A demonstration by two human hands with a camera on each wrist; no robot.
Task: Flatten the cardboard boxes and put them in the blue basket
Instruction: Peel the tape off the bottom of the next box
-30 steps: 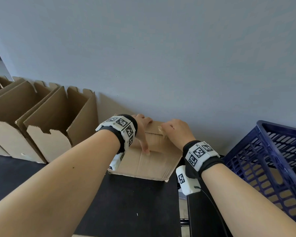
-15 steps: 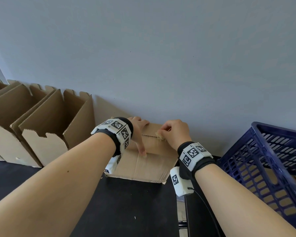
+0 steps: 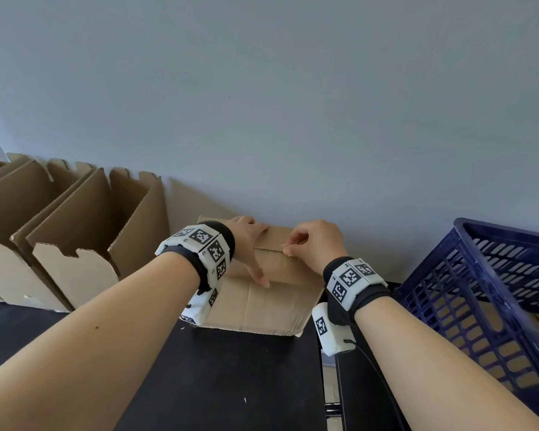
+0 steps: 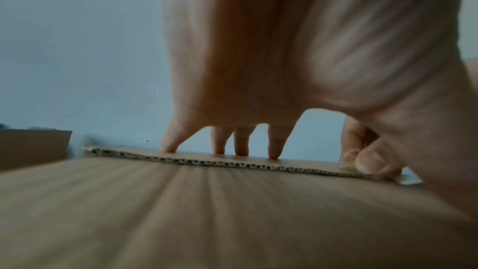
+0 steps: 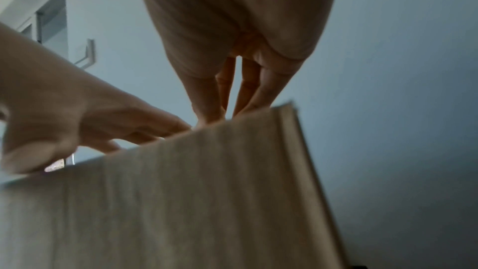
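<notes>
1. I see a closed cardboard box (image 3: 255,293) on the dark table (image 3: 218,384), against the wall, straight ahead of both my hands.
2. My left hand (image 3: 249,244) lies spread on the box top, fingers straight and pressing, gripping nothing.
3. My right hand (image 3: 315,244) pinches a scrap of tape (image 4: 348,160) at the top seam (image 3: 268,249), thumb against fingertip.
4. The seam runs left to right between my hands, so I judge the peel must travel along it.
5. The blue basket (image 3: 492,275) stands to my right, nearer my right hand.
</notes>
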